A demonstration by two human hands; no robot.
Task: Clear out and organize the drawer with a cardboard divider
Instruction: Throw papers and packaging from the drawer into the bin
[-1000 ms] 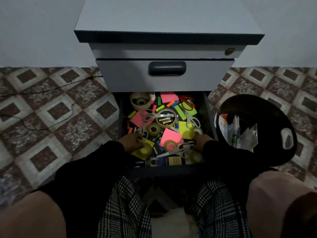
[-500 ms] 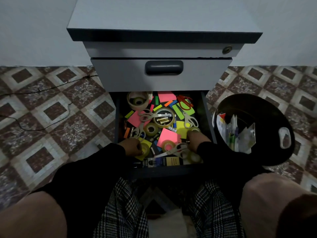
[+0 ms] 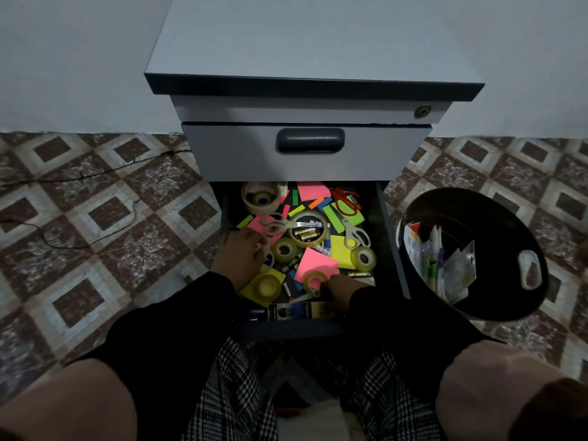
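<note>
I saw drawer pulled open, crammed with tape rolls, sticky notes, scissors. Left hand lay flat on clutter; right hand buried, grip unclear. No divider visible. Clearing barely started, I judged.

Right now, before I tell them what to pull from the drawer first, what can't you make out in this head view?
- Left hand: fingertips blurred over the clutter; grip unclear.
- Right hand: fingers curled by a tape roll; whether they pinch it is unclear.
- Drawer back: hidden under the closed drawer above.
- Box at the front wall: label too dark to read.
- Bin: contents too dim and jumbled to identify.
- Cardboard divider: not in view.
</note>
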